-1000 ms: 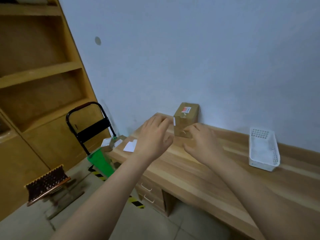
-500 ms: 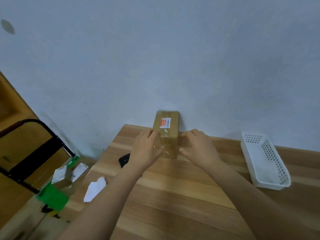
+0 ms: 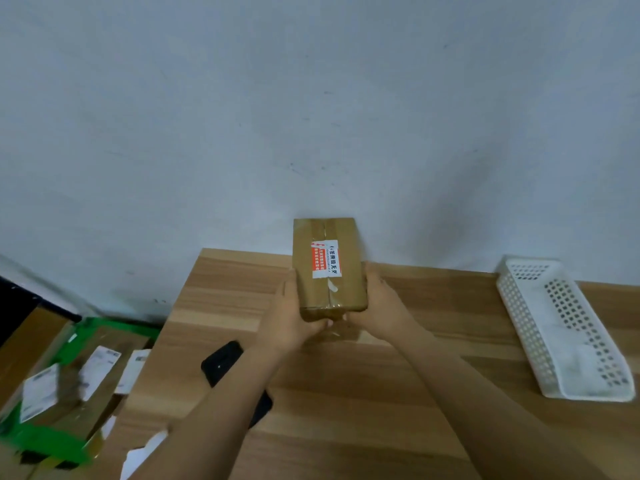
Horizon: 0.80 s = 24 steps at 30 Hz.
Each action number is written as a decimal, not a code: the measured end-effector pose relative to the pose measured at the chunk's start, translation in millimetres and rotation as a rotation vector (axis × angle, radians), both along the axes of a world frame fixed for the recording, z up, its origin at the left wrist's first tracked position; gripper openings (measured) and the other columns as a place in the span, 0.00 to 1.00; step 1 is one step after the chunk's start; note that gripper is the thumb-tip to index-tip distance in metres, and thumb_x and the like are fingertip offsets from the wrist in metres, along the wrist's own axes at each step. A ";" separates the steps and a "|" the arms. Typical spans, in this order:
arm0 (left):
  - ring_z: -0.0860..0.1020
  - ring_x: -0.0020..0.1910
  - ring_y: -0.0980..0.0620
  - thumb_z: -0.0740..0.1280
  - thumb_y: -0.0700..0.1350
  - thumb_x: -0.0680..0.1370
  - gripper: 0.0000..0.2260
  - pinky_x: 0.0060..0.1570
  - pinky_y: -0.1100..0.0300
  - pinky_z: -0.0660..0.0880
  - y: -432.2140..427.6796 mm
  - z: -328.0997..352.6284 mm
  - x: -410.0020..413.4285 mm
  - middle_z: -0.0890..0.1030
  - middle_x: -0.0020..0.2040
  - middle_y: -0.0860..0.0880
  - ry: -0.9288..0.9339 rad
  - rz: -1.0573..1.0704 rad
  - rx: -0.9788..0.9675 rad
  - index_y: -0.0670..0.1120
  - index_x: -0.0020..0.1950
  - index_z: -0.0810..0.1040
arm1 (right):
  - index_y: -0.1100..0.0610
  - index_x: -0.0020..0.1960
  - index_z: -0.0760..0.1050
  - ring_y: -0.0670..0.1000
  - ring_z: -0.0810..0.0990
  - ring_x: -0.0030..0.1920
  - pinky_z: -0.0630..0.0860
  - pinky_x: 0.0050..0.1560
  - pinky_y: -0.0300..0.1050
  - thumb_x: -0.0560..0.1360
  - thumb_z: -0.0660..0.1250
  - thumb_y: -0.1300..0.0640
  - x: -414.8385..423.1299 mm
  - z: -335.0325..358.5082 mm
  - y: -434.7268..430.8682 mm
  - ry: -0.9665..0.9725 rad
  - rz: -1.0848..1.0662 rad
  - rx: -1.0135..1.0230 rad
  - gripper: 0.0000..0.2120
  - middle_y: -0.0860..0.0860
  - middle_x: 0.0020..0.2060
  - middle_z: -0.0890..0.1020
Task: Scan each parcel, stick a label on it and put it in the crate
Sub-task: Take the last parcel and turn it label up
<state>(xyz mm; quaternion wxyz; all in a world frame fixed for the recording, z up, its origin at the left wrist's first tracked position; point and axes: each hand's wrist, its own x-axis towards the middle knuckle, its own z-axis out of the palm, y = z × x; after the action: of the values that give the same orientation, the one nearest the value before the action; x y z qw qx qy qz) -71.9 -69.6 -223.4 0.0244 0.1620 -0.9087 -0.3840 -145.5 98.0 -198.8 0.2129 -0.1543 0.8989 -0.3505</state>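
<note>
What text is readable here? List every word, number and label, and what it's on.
"签撕毁无效": black characters on the sticker on the held parcel.
Sticker's red half: white print, too small to read.
White labels on boxes in the green crate: blurred, unreadable.

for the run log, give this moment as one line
step: handling parcel | parcel: gripped between left hand and right hand, stickered face up | black device: on table | green crate: left of table
</note>
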 end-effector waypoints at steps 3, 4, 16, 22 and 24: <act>0.72 0.62 0.54 0.79 0.57 0.62 0.44 0.56 0.58 0.74 4.7 -4.3 -2.2 0.71 0.63 0.54 0.033 0.002 0.004 0.52 0.73 0.61 | 0.49 0.68 0.62 0.52 0.79 0.58 0.76 0.53 0.45 0.65 0.76 0.60 3.8 -8.9 0.1 -0.011 -0.044 -0.085 0.37 0.49 0.57 0.79; 0.71 0.63 0.54 0.79 0.56 0.63 0.45 0.55 0.60 0.73 7.5 -3.1 -0.3 0.70 0.65 0.54 0.035 0.007 -0.012 0.51 0.75 0.59 | 0.49 0.69 0.62 0.50 0.79 0.56 0.75 0.51 0.40 0.66 0.76 0.60 7.3 -9.4 2.8 -0.017 -0.054 -0.107 0.37 0.47 0.57 0.79; 0.67 0.70 0.52 0.77 0.57 0.67 0.51 0.65 0.57 0.69 114.4 3.8 102.2 0.66 0.73 0.52 0.051 -0.075 -0.052 0.48 0.79 0.49 | 0.50 0.78 0.52 0.37 0.74 0.56 0.71 0.53 0.30 0.66 0.79 0.56 121.7 -7.5 132.9 -0.003 -0.146 -0.195 0.50 0.37 0.59 0.76; 0.65 0.71 0.52 0.76 0.58 0.67 0.50 0.65 0.60 0.66 167.9 -10.5 157.0 0.63 0.75 0.51 0.019 -0.047 -0.079 0.48 0.79 0.51 | 0.51 0.78 0.53 0.39 0.75 0.54 0.73 0.55 0.34 0.66 0.79 0.59 170.0 -19.3 187.6 -0.020 -0.130 -0.235 0.50 0.43 0.59 0.76; 0.63 0.73 0.51 0.75 0.58 0.69 0.48 0.65 0.60 0.65 177.5 -15.1 169.1 0.60 0.77 0.50 -0.005 -0.050 -0.097 0.50 0.79 0.51 | 0.51 0.77 0.55 0.39 0.75 0.52 0.73 0.54 0.33 0.65 0.80 0.60 179.2 -26.1 196.3 -0.026 -0.127 -0.254 0.49 0.42 0.57 0.75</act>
<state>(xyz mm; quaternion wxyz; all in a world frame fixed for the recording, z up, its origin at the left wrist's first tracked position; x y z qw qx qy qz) 97.2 107.9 -238.5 0.0204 0.1389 -0.9300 -0.3398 33.6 294.3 -224.9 0.1806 -0.1182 0.8525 -0.4761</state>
